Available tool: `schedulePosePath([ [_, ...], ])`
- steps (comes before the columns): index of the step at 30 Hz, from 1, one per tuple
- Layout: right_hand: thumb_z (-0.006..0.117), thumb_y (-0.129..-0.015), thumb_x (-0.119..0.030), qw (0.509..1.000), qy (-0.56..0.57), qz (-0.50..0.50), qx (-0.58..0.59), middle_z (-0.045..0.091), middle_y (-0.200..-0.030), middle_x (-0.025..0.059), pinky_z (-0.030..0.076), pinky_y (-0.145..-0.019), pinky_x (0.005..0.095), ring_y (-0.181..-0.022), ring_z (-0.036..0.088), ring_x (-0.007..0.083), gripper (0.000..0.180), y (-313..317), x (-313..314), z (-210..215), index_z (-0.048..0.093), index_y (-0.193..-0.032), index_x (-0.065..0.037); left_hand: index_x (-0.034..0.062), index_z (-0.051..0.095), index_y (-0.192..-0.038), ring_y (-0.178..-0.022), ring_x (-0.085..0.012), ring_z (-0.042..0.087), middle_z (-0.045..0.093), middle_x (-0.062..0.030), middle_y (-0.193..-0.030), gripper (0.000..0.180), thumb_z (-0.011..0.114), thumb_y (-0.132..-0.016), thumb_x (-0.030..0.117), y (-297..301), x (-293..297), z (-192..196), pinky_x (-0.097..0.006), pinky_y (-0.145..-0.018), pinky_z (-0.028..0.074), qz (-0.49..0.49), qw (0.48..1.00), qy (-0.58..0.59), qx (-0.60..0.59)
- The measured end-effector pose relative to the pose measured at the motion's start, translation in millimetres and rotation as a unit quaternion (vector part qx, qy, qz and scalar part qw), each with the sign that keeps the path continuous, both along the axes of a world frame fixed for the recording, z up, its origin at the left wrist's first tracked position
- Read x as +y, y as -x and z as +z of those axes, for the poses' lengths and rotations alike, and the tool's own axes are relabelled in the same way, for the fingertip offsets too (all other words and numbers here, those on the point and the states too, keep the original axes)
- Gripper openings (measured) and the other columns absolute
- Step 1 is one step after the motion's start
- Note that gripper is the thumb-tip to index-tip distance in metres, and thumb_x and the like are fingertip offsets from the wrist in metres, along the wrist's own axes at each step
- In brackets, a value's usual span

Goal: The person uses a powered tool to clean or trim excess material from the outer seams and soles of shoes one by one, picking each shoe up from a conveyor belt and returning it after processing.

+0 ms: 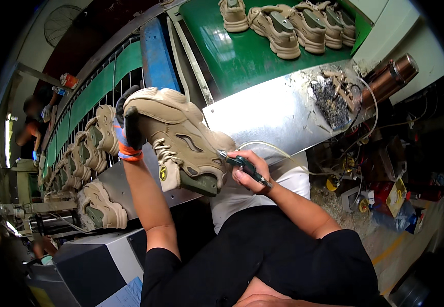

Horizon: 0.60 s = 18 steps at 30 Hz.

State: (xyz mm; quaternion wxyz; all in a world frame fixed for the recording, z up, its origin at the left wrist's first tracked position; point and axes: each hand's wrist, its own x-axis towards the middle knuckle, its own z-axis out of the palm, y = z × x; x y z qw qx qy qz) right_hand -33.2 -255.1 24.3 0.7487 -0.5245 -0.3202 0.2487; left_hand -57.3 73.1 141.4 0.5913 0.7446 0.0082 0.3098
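shoe: beige chunky sneaker (181,138) held up off the bench, sole side tilted away, heel end low toward the lap, toe end up and to the left

long axis: runs diagonally, upper-left to lower-right

left hand (127,128): gloved, wrapped around the toe end from behind, so it's carrying the shoe

right hand (250,171): bare, closed around a slim pen-like tool (245,166) with a thin hose (283,153) trailing off it

key relation: tool tip sits right at the shoe's side near the heel, touching or just about; right hand is the nearer one to that spot

around: more sneakers on the green conveyor (232,56) ahead, others racked on the left
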Motion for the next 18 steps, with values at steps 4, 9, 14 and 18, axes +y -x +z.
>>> schedulePosePath([
  [4,0.056,-0.087,-0.015,0.998,-0.008,0.046,0.053,0.058,-0.074,0.0017,0.044,-0.062,0.0233,-0.066,0.055,0.0071,0.042,-1,-6,2,0.053,-0.126,-0.002,-0.0047,0.05,-0.13,-0.113,-0.0255,0.058,0.06,-0.0166,-0.125,0.065,0.049,-0.095,0.05,18,21,-23,-0.038,-0.1,0.043,0.04,0.999,0.017,0.009],
  [9,0.054,-0.087,-0.013,0.976,-0.086,0.071,0.188,0.053,-0.072,0.0025,0.042,-0.056,0.0242,-0.06,0.049,0.0083,0.043,-3,-3,-4,0.051,-0.127,0.001,-0.0031,0.054,-0.129,-0.114,-0.0255,0.058,0.06,-0.0141,-0.126,0.056,0.038,-0.101,0.043,50,28,-52,-0.039,-0.101,0.044,0.09,0.989,0.119,0.021],
  [14,0.054,-0.089,-0.011,0.967,-0.102,0.064,0.226,0.053,-0.072,0.003,0.042,-0.057,0.0242,-0.06,0.049,0.0093,0.042,-4,1,-11,0.049,-0.128,0.002,0.001,0.049,-0.135,-0.121,-0.0258,0.053,0.055,-0.0136,-0.134,0.058,0.038,-0.101,0.047,99,31,-86,-0.04,-0.104,0.042,0.05,0.942,0.331,0.012],
  [18,0.055,-0.09,-0.011,0.962,-0.096,0.065,0.247,0.053,-0.072,0.0021,0.041,-0.056,0.0242,-0.06,0.048,0.0083,0.04,2,14,-8,0.049,-0.128,0.0,0.0056,0.049,-0.135,-0.121,-0.0258,0.052,0.056,-0.0113,-0.132,0.058,0.045,-0.098,0.05,161,20,-120,-0.041,-0.104,0.041,0.239,0.964,0.084,0.085],
])
